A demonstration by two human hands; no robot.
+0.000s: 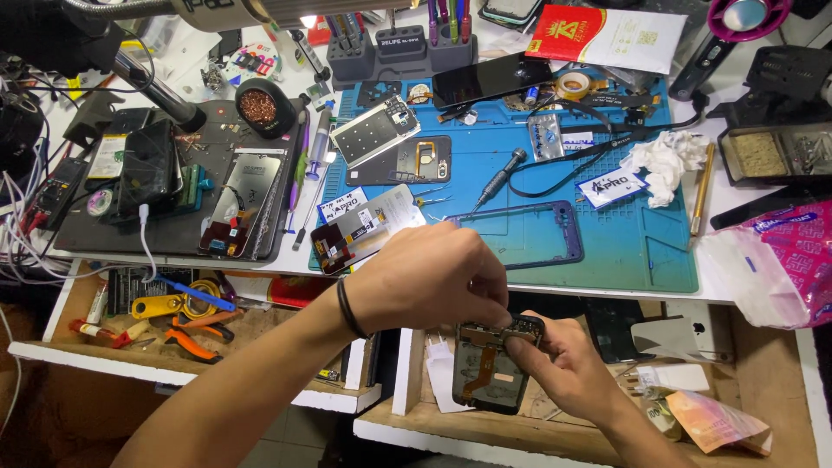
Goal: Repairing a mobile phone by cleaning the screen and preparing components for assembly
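A: Nearest us is our left forearm with its black wristband (pixel 348 308), crossing over to the opened black phone body with the orange flex cable (pixel 490 368) that we hold low over the open wooden drawer (pixel 555 425).

B: Our right hand (pixel 563 364) clasps its top edge from the right; our left hand (pixel 433 277) pinches at the same upper edge from above, fingertips closed on something too small to tell.

A: So we judge we're working a small part at the phone's top end. Next calls for a steady, fine pull or press without straining that cable.

B: Just beyond the grip lies the dark blue phone frame (pixel 529 234) on the blue work mat (pixel 641 234); left of it, a loose display panel (pixel 360 230). The table edge crowds our knuckles.
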